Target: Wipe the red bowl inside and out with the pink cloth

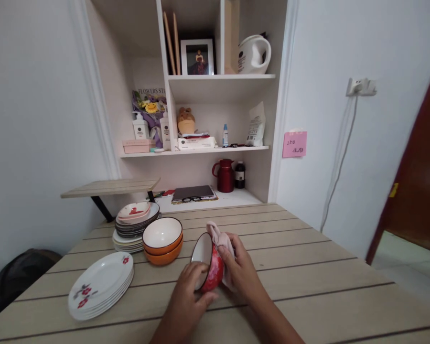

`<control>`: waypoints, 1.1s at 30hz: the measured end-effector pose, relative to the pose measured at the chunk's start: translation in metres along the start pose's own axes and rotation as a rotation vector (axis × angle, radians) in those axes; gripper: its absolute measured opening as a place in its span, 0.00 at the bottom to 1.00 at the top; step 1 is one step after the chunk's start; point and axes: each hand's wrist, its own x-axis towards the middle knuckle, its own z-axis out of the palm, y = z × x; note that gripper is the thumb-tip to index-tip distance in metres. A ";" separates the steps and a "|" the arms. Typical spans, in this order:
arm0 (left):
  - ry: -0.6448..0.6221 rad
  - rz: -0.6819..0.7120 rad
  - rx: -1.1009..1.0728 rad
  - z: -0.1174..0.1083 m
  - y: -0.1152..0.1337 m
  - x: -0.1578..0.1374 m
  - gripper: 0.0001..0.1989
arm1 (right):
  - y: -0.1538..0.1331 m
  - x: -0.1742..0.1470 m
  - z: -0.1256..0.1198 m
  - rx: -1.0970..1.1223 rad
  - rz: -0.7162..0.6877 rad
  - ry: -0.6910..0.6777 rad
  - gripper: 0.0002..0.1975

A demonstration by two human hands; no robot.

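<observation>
A red bowl (215, 273) with a white inside and a pink flower pattern is tilted on its side above the table, its mouth facing left. My left hand (191, 289) grips its near rim, fingers inside and thumb outside. In my right hand (241, 267) is a pale pink cloth (226, 241), pressed against the bowl's outer side and lapping over the far rim. Left of the bowl stand stacked orange bowls (163, 241) with white insides. Nearer to me on the left lies a stack of white oval plates (102, 284) with red flowers.
Behind the orange bowls rises a stack of mixed plates (138, 227) topped by small pink-edged dishes. A small raised shelf (111, 187) stands at the table's back left. The wall shelf holds a red jug (225, 176), a dark bottle (240, 175) and a laptop-like slab (192, 192) with glasses.
</observation>
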 end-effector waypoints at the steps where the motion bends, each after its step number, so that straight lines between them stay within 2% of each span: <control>1: 0.023 0.018 0.017 0.000 -0.001 0.000 0.21 | 0.000 0.000 0.000 0.000 0.003 0.003 0.13; 3: 0.032 0.039 0.059 -0.001 -0.003 0.000 0.22 | 0.001 0.000 0.001 -0.001 0.007 0.010 0.14; 8: -0.104 -0.082 0.074 -0.002 0.001 0.000 0.08 | 0.001 0.003 0.000 -0.013 0.002 0.038 0.16; 11: -0.112 -0.124 0.043 -0.004 0.005 -0.001 0.08 | -0.003 0.003 -0.002 -0.014 -0.034 0.026 0.15; 15: -0.104 -0.130 -0.006 -0.005 0.009 0.000 0.08 | -0.004 0.001 -0.004 -0.019 -0.098 0.021 0.08; 20: -0.095 -0.130 -0.042 -0.006 0.010 0.001 0.09 | 0.000 0.001 -0.003 -0.023 -0.052 0.039 0.06; 25: -0.096 -0.141 -0.055 -0.006 0.009 0.001 0.08 | -0.005 0.000 -0.005 -0.004 -0.097 -0.029 0.06; 30: -0.104 -0.123 -0.051 -0.004 0.007 0.001 0.09 | -0.002 0.001 -0.006 0.007 -0.029 0.015 0.06; 33: -0.121 -0.125 -0.052 -0.003 0.007 0.001 0.09 | -0.002 0.000 -0.006 0.015 -0.065 0.004 0.07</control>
